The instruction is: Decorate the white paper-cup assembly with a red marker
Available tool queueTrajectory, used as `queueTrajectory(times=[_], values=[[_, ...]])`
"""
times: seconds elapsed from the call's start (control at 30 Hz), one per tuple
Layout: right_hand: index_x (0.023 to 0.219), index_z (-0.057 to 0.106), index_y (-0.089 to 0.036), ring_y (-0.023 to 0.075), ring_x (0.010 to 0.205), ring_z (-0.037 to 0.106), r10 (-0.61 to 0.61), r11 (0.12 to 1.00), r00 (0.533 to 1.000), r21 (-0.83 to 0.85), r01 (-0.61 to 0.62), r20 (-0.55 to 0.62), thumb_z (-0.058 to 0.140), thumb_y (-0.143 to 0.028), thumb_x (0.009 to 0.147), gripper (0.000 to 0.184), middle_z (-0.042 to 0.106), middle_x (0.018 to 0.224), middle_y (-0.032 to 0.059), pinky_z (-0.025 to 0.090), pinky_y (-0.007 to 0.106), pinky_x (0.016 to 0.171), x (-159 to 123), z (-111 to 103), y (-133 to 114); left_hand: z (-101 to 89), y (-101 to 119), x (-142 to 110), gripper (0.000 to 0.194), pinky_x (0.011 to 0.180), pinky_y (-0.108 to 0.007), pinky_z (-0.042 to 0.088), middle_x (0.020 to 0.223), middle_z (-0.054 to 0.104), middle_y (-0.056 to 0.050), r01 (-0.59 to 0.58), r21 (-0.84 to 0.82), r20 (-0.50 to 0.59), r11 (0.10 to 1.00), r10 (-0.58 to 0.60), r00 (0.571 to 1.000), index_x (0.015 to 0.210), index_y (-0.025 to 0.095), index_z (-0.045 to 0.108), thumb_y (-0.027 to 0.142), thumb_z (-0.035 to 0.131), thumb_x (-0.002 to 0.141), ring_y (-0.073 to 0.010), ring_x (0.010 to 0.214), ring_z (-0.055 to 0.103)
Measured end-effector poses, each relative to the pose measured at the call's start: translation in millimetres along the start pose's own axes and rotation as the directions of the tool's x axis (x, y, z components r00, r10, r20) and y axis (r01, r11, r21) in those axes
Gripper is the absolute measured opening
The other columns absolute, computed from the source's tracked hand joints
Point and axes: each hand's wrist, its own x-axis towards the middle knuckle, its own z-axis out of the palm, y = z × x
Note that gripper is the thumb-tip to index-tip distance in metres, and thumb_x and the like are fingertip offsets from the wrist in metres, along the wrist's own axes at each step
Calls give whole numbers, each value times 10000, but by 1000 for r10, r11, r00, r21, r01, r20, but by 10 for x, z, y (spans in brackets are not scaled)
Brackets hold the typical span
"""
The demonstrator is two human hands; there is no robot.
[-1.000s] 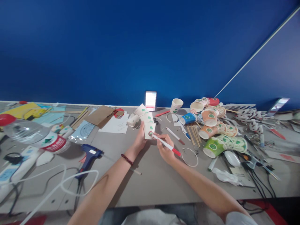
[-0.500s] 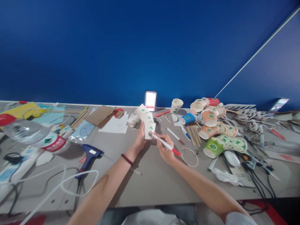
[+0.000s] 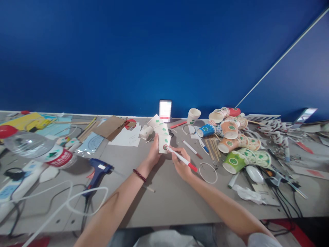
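Note:
My left hand (image 3: 153, 152) is wrapped round a string of joined white paper cups (image 3: 162, 134) with green leaf prints, which curves up and to the left. My right hand (image 3: 182, 163) grips a white marker (image 3: 183, 159) with a red end. The marker's tip meets or nearly meets a small round printed mark on the nearest cup. A loose white paper cup (image 3: 194, 116) stands upright further back, and another white cup (image 3: 146, 132) lies just left of the joined ones.
Joined coloured paper cups (image 3: 232, 163) lie to the right beside wooden sticks (image 3: 212, 150) and a white ring (image 3: 208, 172). At left are a blue glue gun (image 3: 96, 175), a plastic bottle (image 3: 38, 147) and a power strip (image 3: 20, 181). A phone (image 3: 165, 110) leans at the blue wall.
The red end of the marker has shifted very slightly left and down. My left hand and the joined cups stay in place.

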Motion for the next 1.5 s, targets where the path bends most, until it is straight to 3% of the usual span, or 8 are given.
queueTrajectory(times=[0.33,1.5], values=[[957,681,-248,297,1001,803,-26,999,1000,45,25,8,670,-383,919,141,825,1061,116,665,421,844,-7,14,30,12,-9,11,490,653,-267,592,982,781,-104,-19,-8,-40,1000,19,999,1335,161,656,502,451,1050,-184,742,729],[941,668,-257,303,1091,780,-42,997,997,62,38,59,634,-411,942,158,820,1104,128,655,437,896,-14,0,74,99,55,-18,483,530,-251,542,734,739,-88,19,-32,-59,999,-21,998,1094,136,719,482,383,1067,-179,583,683]])
